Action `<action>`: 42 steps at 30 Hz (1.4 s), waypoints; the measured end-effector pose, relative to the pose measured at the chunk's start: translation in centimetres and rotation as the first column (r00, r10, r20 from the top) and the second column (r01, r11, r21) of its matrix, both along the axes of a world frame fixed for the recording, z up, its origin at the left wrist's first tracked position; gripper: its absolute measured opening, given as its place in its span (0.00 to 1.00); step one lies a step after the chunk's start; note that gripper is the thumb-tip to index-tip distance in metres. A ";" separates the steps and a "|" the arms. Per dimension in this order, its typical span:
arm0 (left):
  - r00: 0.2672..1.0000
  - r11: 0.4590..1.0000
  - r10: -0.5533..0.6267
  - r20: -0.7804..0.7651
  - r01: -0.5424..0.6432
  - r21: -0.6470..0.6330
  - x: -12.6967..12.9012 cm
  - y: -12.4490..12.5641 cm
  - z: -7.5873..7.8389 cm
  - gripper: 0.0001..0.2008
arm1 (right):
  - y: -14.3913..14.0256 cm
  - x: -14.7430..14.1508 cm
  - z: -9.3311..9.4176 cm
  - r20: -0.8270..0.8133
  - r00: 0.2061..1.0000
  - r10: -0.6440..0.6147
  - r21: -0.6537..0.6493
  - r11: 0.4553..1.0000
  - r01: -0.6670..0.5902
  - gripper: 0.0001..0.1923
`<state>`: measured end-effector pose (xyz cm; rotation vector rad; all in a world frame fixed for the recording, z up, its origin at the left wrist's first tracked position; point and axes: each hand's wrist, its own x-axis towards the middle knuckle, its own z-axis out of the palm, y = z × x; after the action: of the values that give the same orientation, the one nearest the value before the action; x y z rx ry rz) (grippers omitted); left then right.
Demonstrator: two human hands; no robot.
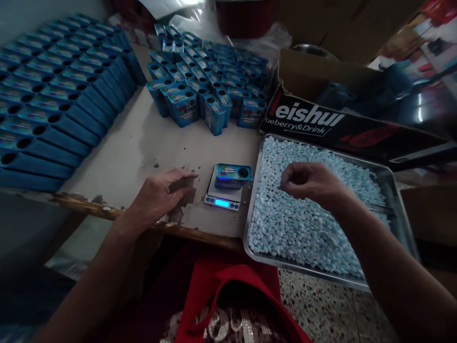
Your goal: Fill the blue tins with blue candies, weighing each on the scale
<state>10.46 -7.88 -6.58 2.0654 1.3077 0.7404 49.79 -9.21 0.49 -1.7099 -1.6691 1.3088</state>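
The left hand [162,193] is lying palm-down on the surface [143,143], fingers stretched out loosely toward the right and resting flat near the front edge — it's got nothing in it, just parked beside the little digital scale [223,196]. The forearm comes in from the lower left at a slant. The right hand [309,183] hangs over the metal tray [392,190], fingers curled in and pinched together at the tips, knuckles up; can't tell if there's anything caught between the fingertips since they're folded under. That arm runs in from the lower right corner. The tray is full of pale blue candy pellets [296,228] and sits just right of the scale, overhanging the surface's front edge. On the scale's platform there's one small blue box [233,175], lying on its side with its long axis running left to right, the round hole in its face sitting toward the right end. The scale's display is lit blue and faces the person. Further back, a cluster of upright blue boxes [210,81] stands together, and off to the left, rows of the same boxes lying down [53,100] are packed tight. A black carton [339,124] sits behind the tray.
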 end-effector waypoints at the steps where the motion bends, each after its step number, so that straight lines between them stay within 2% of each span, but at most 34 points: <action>1: 1.000 1.000 -0.008 -0.001 0.008 0.006 0.4 0.2 0.0 0.18 | 0.5 -1.2 0.5 -0.058 0.998 0.004 0.026 1.000 -0.002 0.05; 3: 1.000 1.000 -0.021 0.012 0.021 0.019 1.1 0.5 0.3 0.17 | 1.6 -3.7 1.2 -0.115 0.992 0.057 0.115 0.992 -0.044 0.04; 5: 0.999 0.999 -0.036 0.038 0.035 0.035 1.5 0.8 0.6 0.17 | 2.5 -5.9 1.6 -0.067 0.987 0.145 0.220 0.967 -0.127 0.02; 7: 0.997 0.998 -0.048 0.065 0.044 0.048 1.2 0.9 0.8 0.17 | 3.2 -7.5 2.0 0.098 0.967 0.234 0.310 0.916 -0.253 0.04; 10: 0.997 0.998 -0.025 0.069 0.021 0.058 0.1 0.9 0.7 0.17 | 3.7 -8.6 2.5 0.361 0.880 0.309 0.363 0.822 -0.438 0.09; 13: 0.998 0.998 -0.005 0.065 0.001 0.069 -0.7 1.0 0.3 0.16 | 3.6 -9.0 2.8 0.429 0.842 0.328 0.371 0.785 -0.495 0.12; 19: 0.995 0.999 -0.032 0.096 0.029 0.036 -0.8 1.3 0.3 0.15 | 2.6 -9.4 2.9 0.307 0.919 0.248 0.398 0.843 -0.361 0.09; 23: 0.998 0.998 -0.004 0.068 0.000 0.066 -1.7 1.2 0.5 0.15 | 1.0 -6.4 2.3 0.251 0.968 -0.019 0.477 0.872 -0.106 0.06; 25: 0.998 0.997 0.019 0.062 -0.024 0.072 -2.2 1.2 0.4 0.14 | -0.4 -3.8 1.0 0.292 0.948 -0.123 0.439 0.898 -0.019 0.07; 26: 0.998 0.997 0.024 0.061 -0.028 0.070 -2.3 1.1 0.3 0.14 | -1.3 -2.7 0.1 0.365 0.922 -0.126 0.382 0.924 -0.025 0.08; 27: 0.998 0.997 0.025 0.058 -0.029 0.068 -2.2 1.1 0.2 0.14 | -2.2 -1.7 -0.9 0.461 0.886 -0.049 0.264 0.961 -0.084 0.10; 28: 0.998 0.997 0.025 0.057 -0.029 0.067 -2.0 1.1 0.1 0.14 | -3.1 -1.1 -2.0 0.516 0.856 0.025 0.178 0.975 -0.136 0.14; 31: 0.999 0.999 0.001 0.054 -0.003 0.042 -0.7 1.2 0.1 0.14 | -5.2 -1.3 -4.5 0.627 0.749 0.214 0.064 0.944 -0.323 0.24; 33: 0.997 0.999 -0.031 0.066 0.029 0.034 0.3 1.1 0.3 0.14 | -5.6 -2.1 -5.1 0.695 0.667 0.269 0.024 0.918 -0.395 0.22; 35: 0.995 0.997 -0.068 0.077 0.064 0.047 1.0 0.8 0.6 0.15 | -5.3 -2.4 -5.0 0.714 0.618 0.330 -0.036 0.898 -0.438 0.18; 38: 0.995 0.996 -0.076 0.061 0.073 0.058 0.8 0.2 0.9 0.15 | -4.2 -1.2 -4.2 0.662 0.658 0.360 -0.036 0.891 -0.452 0.10; 42: 1.000 1.000 0.000 0.001 0.000 0.024 -0.7 -0.5 0.7 0.15 | -3.4 1.5 -3.4 0.579 0.789 0.207 0.078 0.949 -0.307 0.09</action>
<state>9.81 -8.36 -5.88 2.0832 1.3037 0.7603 51.33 -12.59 -2.96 -1.9335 -2.3442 0.7491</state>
